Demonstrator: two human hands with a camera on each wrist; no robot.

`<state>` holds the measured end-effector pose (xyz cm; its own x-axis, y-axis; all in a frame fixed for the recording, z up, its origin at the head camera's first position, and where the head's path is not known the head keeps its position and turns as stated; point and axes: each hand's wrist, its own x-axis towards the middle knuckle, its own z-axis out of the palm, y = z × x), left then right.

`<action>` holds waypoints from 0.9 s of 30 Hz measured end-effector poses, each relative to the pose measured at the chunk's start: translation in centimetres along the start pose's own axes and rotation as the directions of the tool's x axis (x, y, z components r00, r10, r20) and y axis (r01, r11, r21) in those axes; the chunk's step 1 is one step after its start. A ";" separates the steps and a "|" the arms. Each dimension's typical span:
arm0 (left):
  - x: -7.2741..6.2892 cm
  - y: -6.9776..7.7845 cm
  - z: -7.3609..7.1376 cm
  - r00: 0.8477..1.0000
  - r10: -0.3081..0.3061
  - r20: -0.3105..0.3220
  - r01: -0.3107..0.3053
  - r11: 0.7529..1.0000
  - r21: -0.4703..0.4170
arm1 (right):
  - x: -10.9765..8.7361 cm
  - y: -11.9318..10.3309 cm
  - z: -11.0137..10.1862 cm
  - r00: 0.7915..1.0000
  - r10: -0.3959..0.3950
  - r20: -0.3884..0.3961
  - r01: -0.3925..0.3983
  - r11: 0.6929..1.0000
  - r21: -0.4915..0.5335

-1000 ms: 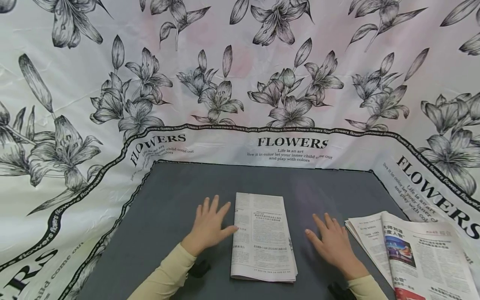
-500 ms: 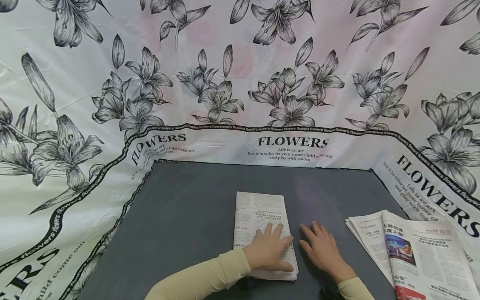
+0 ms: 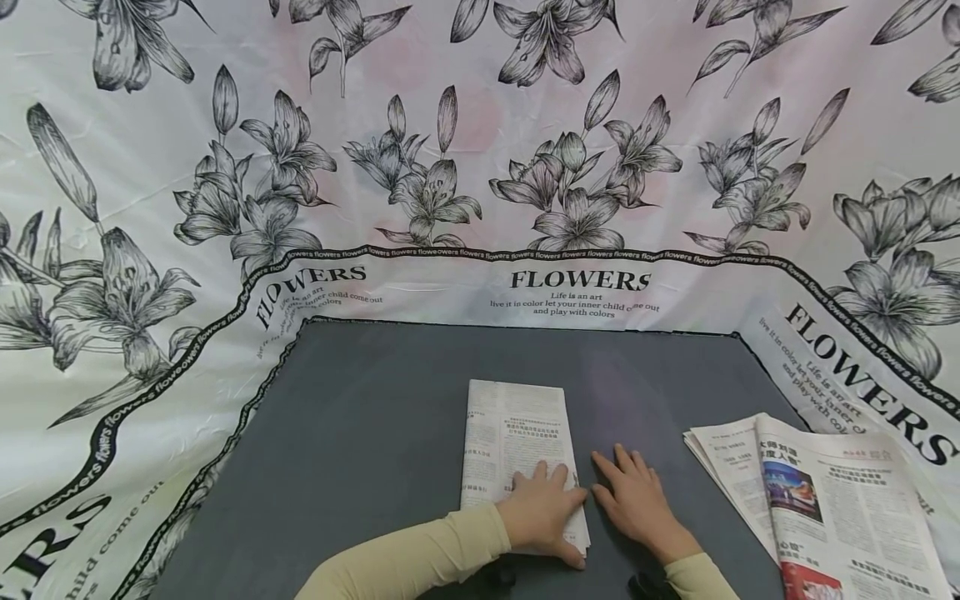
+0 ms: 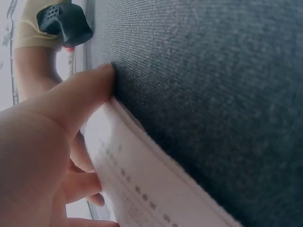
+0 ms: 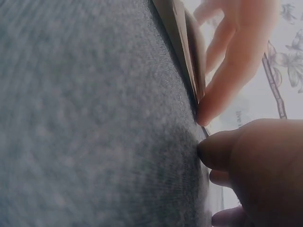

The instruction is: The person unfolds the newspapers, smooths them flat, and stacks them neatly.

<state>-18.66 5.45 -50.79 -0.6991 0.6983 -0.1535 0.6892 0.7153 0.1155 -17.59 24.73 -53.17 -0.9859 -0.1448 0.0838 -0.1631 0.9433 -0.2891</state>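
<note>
A folded newspaper (image 3: 510, 425) lies upright on the dark grey table in the head view. My left hand (image 3: 542, 510) reaches across its lower right part, fingers spread over the print. In the left wrist view, the thumb comes down at a corner of the folded newspaper (image 4: 135, 177), where layered edges show. Just right of the newspaper, my right hand (image 3: 637, 504) rests on the table with its fingers extended. Seen from the right wrist, the right hand (image 5: 265, 165) has its thumb against the cloth, close to a left fingertip at the newspaper's edge.
More newspapers (image 3: 847, 492) lie overlapped at the right side of the table (image 3: 360, 433), one with a colour photo. A white curtain (image 3: 420, 287) printed with black flowers encloses the table's back and sides. Black wrist devices (image 4: 64, 23) sit by the sleeves.
My left hand has crossed from left of the folded newspaper onto its lower right part, then shifted slightly lower. The right hand has come closer to the newspaper's right edge.
</note>
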 end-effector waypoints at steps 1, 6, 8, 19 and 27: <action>0.0 0.0 -0.1 1.000 0.000 0.002 0.000 1.000 -0.003 | 0.0 0.0 0.0 1.000 0.002 0.004 -0.002 1.000 -0.002; 0.0 -0.1 -0.1 1.000 0.008 0.001 -0.008 1.000 -0.021 | 0.0 0.1 -0.1 0.999 0.013 0.029 -0.013 1.000 -0.003; 0.0 -0.2 -0.1 1.000 0.010 -0.004 -0.010 1.000 -0.027 | 0.1 0.1 -0.1 0.999 0.016 0.038 -0.016 1.000 -0.003; -0.2 -0.3 -0.9 0.999 0.002 -0.035 -0.004 0.997 -0.078 | 0.2 -0.1 -0.6 0.999 0.005 0.052 -0.005 1.000 0.003; -0.1 -1.0 -1.1 0.993 0.008 -0.114 -0.019 0.995 -0.096 | 0.4 -0.1 -0.5 0.997 0.023 0.070 -0.023 1.000 0.001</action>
<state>-19.53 4.72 -49.78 -0.7109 0.7022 -0.0395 0.6808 0.7012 0.2119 -17.90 24.77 -52.60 -0.9896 -0.1436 0.0100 -0.1402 0.9461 -0.2920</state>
